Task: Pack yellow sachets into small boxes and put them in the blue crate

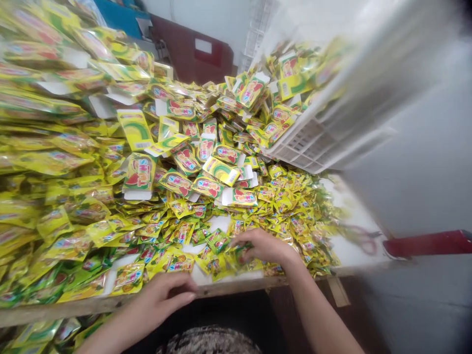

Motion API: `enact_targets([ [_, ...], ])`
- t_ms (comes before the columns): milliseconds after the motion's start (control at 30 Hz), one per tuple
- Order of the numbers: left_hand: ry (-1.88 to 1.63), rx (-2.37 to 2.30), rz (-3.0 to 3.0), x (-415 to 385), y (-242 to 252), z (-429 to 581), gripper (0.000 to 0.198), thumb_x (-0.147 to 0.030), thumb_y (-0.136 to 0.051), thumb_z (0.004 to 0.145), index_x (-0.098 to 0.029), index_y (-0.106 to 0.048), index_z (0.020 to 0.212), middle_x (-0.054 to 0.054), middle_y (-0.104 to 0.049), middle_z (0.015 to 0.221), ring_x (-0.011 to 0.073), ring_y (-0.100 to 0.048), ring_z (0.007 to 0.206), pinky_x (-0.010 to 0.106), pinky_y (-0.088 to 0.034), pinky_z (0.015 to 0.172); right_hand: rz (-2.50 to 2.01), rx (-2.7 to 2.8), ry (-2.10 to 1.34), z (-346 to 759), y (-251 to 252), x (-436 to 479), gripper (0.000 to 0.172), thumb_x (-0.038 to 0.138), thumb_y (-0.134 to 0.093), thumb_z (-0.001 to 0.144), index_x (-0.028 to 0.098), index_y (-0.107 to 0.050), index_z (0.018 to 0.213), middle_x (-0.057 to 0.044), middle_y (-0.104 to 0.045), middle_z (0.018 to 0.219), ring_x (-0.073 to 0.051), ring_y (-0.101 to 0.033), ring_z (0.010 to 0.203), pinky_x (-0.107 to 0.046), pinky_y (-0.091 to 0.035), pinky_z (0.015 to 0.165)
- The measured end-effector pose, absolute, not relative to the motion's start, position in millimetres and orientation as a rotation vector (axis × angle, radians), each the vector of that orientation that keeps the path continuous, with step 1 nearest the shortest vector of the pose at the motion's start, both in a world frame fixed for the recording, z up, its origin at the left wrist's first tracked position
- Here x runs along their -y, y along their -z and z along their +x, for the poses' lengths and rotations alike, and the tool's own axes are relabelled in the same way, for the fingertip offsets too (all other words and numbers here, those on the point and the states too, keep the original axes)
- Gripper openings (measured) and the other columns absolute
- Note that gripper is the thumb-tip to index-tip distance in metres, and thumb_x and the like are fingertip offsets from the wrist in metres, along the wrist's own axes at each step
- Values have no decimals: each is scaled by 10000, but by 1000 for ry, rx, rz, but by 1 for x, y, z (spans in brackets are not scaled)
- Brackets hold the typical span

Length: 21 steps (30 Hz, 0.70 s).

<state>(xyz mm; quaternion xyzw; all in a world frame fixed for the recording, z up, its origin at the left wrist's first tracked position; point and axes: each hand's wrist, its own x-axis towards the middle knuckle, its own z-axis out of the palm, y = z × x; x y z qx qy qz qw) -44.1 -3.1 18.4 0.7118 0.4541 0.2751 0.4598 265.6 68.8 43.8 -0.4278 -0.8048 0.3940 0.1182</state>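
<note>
My left hand [171,292] hovers at the table's front edge. Its fingers are loosely bent, with a gap between them and the thumb, and nothing shows in it. Over the pile of small sachets, my right hand [263,247] reaches in with fingers curved and apart. Beneath those fingers lies a blurred yellow-green sachet [239,256]; whether they touch it I cannot tell. Just left of the fingertips is a green sachet with red fruit [217,241]. Beyond both hands, yellow-green cardboard boxes [207,186] with white end flaps are heaped, many standing open at one end.
A white plastic crate [306,147] is tilted at the right, with boxes spilling from its mouth. Red-handled scissors [363,241] lie on the white tabletop [354,250], beside a dark red bar [427,244]. Larger yellow packets [55,162] pile high at the left. More packets [37,334] show below the table edge.
</note>
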Motion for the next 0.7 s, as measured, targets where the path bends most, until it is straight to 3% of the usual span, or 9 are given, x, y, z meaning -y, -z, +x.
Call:
enact_targets([
  [100, -459, -977, 1880, -32, -27, -4, 157, -248, -589, 839, -253, -745, 857, 6, -744, 820, 190, -677, 773, 256, -495, 723, -1305, 2590, -831, 254, -35, -71, 403, 89, -787, 622, 247, -732, 988, -10, -683, 937, -187, -622, 898, -248, -460, 765],
  [233, -663, -1158, 2028, -67, -34, 5, 173, -265, -561, 863, -241, -729, 895, 21, -737, 850, 193, -665, 791, 262, -479, 704, -1285, 2659, -597, 249, -32, -62, 281, 67, -710, 680, 201, -697, 926, -38, -652, 979, -195, -577, 962, -260, -438, 806],
  [367, -937, -1255, 2169, -98, -50, 12, 179, -251, -532, 890, -221, -708, 906, 28, -729, 871, 186, -659, 805, 283, -486, 746, -1287, 2677, -525, 249, -34, -50, 391, 32, -604, 727, 204, -637, 1076, -51, -654, 1029, -197, -574, 982, -263, -430, 824],
  [467, -906, -1131, 2469, -123, -66, 46, 224, -196, -543, 889, -207, -661, 1080, 62, -702, 1067, 220, -613, 1010, 344, -449, 900, -1236, 2753, -464, 246, -35, -50, 374, 21, -584, 724, 190, -634, 1053, -58, -657, 1024, -198, -579, 967, -268, -425, 842],
  [567, -715, -1129, 2711, -146, -74, 88, 530, -152, -645, 810, -184, -507, 1320, 128, -564, 1339, 293, -465, 1242, 436, -350, 1013, -1249, 2800, -364, 244, -33, -51, 318, 31, -601, 705, 164, -633, 992, -68, -655, 974, -209, -568, 921, -281, -432, 819],
  [633, -649, -1200, 2732, -156, -75, 107, 620, -122, -674, 769, -165, -468, 1352, 165, -552, 1331, 323, -458, 1240, 468, -336, 995, -1318, 2773, -298, 246, -31, -48, 253, 58, -617, 710, 157, -631, 943, -80, -643, 955, -228, -546, 922, -301, -437, 799],
  [700, -626, -1229, 2724, -156, -76, 108, 566, -118, -678, 758, -168, -519, 1299, 157, -610, 1204, 321, -516, 1152, 466, -344, 957, -1368, 2719, -281, 253, -28, -39, 180, 80, -621, 727, 163, -625, 887, -85, -630, 945, -242, -524, 944, -326, -437, 807],
])
